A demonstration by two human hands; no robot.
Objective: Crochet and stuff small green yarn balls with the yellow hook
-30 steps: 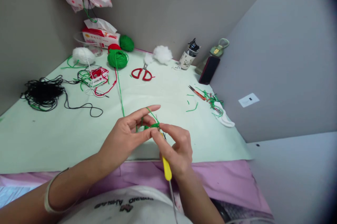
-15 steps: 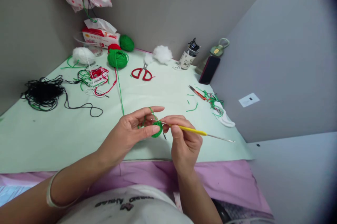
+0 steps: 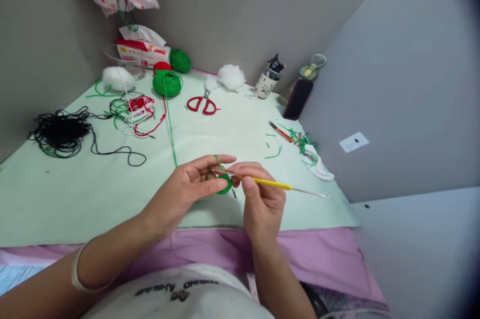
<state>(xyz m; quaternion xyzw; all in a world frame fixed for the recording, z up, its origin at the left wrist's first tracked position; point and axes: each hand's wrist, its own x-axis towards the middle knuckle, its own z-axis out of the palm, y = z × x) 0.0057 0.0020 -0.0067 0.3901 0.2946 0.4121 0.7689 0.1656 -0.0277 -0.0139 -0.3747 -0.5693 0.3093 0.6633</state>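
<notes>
My left hand (image 3: 187, 191) pinches a small green crocheted piece (image 3: 225, 183) between thumb and fingers, with the green strand looped over its raised forefinger. My right hand (image 3: 260, 199) grips a yellow-handled crochet hook (image 3: 275, 185) lying sideways, its tip at the green piece and its metal tail pointing right. The green strand (image 3: 170, 131) runs back across the pale green table (image 3: 56, 194) to a green yarn ball (image 3: 167, 83).
Red scissors (image 3: 201, 104) lie mid-table. Black yarn tangle (image 3: 60, 131) sits left, a red, white and green tangle (image 3: 133, 110) beside it. White yarn ball (image 3: 118, 78), tissue box (image 3: 142, 50), stuffing (image 3: 231, 77), cup (image 3: 267, 84), snips with green scraps (image 3: 296, 140) at right.
A second ago the hook stood upright with its yellow handle pointing down toward me. My right hand has turned it sideways, handle to the right, tip in the green piece. My left hand barely moved.
</notes>
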